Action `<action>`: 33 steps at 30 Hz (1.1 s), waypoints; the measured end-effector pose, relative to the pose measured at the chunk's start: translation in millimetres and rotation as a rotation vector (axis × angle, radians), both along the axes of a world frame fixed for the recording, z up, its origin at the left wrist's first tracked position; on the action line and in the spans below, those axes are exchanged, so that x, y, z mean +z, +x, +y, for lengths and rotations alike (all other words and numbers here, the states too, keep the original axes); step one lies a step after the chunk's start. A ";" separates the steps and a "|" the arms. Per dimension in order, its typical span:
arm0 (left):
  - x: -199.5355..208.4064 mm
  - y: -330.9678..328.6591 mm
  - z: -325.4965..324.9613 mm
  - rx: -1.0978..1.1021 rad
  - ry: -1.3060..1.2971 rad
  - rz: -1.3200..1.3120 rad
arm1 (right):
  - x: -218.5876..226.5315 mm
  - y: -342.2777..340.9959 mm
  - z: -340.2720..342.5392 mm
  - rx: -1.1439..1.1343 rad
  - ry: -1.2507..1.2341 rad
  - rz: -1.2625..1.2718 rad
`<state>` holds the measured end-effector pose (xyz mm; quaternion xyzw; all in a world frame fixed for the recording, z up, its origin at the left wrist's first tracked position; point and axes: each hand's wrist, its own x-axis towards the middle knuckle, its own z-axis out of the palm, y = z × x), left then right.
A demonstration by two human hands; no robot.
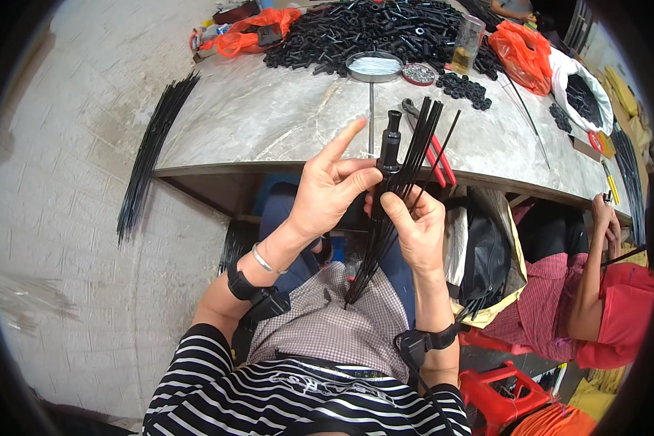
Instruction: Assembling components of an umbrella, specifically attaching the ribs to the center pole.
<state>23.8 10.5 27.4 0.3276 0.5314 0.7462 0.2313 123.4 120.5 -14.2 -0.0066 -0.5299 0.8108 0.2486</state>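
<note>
My left hand [321, 190] pinches a stepped black plastic tubular piece [389, 145] between thumb and fingers, with its index finger stretched out. The piece stands upright above the table's front edge, its flared tip pointing away from me. My right hand [419, 231] is closed around a bundle of thin black rods [416, 149], right beside the lower end of the tubular piece. The rods slant from my lap up past both hands, and one leans apart to the right. Whether the right fingers also touch the tubular piece is hidden.
Red-handled pliers [444, 161] and a thin metal rod [371, 120] lie ahead on the stone-topped table [261, 109]. Behind are a heap of black parts [385, 33], a round tray [374, 77] and a glass [466, 45]. Another person's hands [604, 218] work at right.
</note>
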 end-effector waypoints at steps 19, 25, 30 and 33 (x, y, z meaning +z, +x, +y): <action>2.8 11.9 -6.1 0.022 -0.087 0.300 | 25.3 15.4 -14.0 -0.435 0.304 -0.058; 2.7 19.1 -13.6 0.024 -0.047 0.304 | 35.1 20.7 -19.8 -0.349 0.213 -0.016; 11.7 24.8 -25.7 0.018 -0.017 0.279 | 45.8 23.7 -30.4 -0.360 0.307 -0.068; 11.5 28.4 -30.3 0.038 0.032 0.265 | 47.4 25.6 -35.8 -0.378 0.313 -0.044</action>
